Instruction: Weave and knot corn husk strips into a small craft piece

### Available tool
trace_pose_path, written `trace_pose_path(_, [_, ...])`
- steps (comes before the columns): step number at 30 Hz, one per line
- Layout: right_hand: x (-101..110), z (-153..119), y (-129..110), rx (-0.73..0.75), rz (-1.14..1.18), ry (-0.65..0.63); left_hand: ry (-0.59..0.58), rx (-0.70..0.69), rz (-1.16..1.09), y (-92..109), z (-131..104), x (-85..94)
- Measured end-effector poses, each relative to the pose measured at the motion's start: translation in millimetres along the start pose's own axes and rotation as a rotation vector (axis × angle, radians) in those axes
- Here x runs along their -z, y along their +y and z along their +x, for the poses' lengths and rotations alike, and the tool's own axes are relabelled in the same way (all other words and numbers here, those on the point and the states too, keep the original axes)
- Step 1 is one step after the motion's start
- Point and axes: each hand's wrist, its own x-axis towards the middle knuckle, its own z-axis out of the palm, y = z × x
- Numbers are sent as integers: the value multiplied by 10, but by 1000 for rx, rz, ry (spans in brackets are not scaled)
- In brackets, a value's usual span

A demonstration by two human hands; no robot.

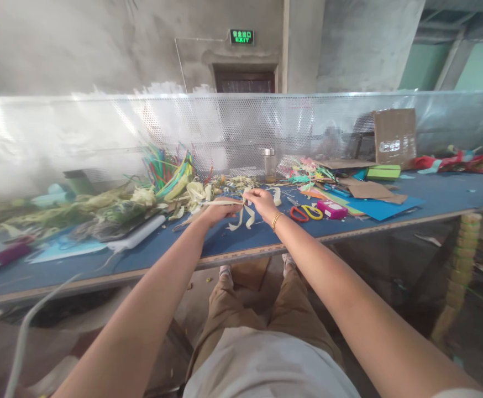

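Both of my hands meet above the blue table, near its front edge. My left hand (pixel 223 209) is closed on pale cream strips (pixel 249 217), whose curled ends hang below the fingers. My right hand (pixel 262 202), with a gold bracelet at the wrist, pinches the same strips at their upper part. More cream and pale green strips (pixel 195 191) lie just behind and left of my left hand. Red-handled scissors (pixel 298 214) and yellow-handled scissors (pixel 312 212) rest to the right of my right hand.
A glass bottle (pixel 270 166) stands at the back. Purple box (pixel 331 209), blue sheet (pixel 388 208) and cardboard (pixel 368 189) lie right. Green material (pixel 117 213), a white power strip (pixel 138 233) and its cable (pixel 38 309) are left. The table's edge (pixel 241 255) runs in front.
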Motion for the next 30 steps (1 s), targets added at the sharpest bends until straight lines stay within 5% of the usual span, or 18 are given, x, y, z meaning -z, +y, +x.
trace_pose_path(5, [-1,-18,-2,-13,-3,15,30,-70,96,-46,56,14])
trace_pose_path(20, [8,-12,32,-46,-103,46,-121,-15,-121,-8,1,-41])
trace_pose_path(30, [7,27,104,-130,-81,-18,-91,-11,-165,9,6,-25])
